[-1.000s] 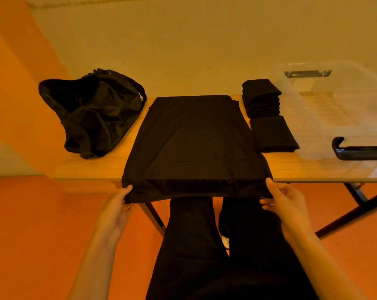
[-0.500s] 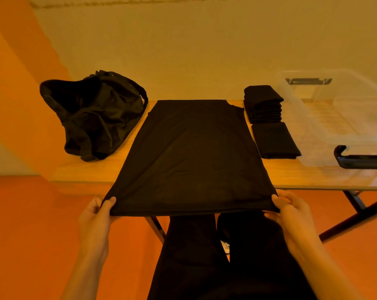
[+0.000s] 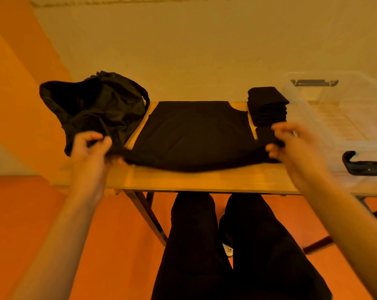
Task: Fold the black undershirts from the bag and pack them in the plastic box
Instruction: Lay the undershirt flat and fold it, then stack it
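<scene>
Fabric of the black undershirt (image 3: 196,135) looks matte and nearly featureless. Its far part lies flat on the table (image 3: 204,180), with an armhole notch cut into the far right corner. Its near edge is bunched and sags in a shallow curve between the two grips. The left hand (image 3: 90,148) pinches the near left corner, thumb and curled fingers closed on a twisted bit of cloth. The right hand (image 3: 291,144), blurred, pinches the near right corner in the same way. Just beyond the left grip slumps the black bag (image 3: 96,105), its mouth gaping. Beyond the right grip sits a stack of folded undershirts (image 3: 267,105), and right of that grip stands the clear plastic box (image 3: 334,118).
</scene>
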`<state>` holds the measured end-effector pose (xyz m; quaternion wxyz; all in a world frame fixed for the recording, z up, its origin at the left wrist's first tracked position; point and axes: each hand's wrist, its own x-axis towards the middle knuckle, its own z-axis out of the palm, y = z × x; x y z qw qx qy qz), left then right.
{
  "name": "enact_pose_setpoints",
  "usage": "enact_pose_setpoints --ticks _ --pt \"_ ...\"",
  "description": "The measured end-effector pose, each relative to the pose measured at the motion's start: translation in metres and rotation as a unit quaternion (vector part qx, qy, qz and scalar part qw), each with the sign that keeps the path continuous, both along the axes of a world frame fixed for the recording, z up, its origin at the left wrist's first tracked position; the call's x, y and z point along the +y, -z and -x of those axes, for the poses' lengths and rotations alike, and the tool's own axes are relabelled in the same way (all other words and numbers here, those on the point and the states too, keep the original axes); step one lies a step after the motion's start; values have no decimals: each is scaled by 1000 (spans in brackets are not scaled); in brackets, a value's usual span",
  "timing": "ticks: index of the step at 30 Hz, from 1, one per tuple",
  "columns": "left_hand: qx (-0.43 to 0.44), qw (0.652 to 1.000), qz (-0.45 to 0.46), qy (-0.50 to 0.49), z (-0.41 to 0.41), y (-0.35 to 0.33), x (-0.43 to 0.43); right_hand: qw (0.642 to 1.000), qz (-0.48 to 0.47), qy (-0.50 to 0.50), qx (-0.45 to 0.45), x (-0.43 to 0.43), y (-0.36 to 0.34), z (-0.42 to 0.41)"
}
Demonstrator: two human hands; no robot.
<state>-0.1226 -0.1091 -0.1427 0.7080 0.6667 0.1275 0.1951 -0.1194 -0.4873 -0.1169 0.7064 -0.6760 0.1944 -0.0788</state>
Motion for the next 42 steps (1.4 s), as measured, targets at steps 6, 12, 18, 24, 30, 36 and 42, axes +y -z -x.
enact_pose_setpoints --ticks 6,12,18,24,30,36,42 --pt "-24 999 -2 -20 16 -31 -1 998 26 29 -51 -10 -10 27" --pt "97 994 -38 -14 67 57 -9 996 -2 38 78 -15 82 70" --pt "175 984 -39 -2 88 86 -9 990 19 25 137 -13 103 88" --pt "181 981 -64 5 94 91 -14 989 60 -6 138 -18 104 93" --pt "199 971 -122 53 95 96 6 979 142 -74 126 -32 122 97" --pt "205 969 -81 108 94 102 22 967 184 -123 126 -41 136 99" --pt "152 975 -27 162 102 92 34 949 231 -193 88 -40 123 109"
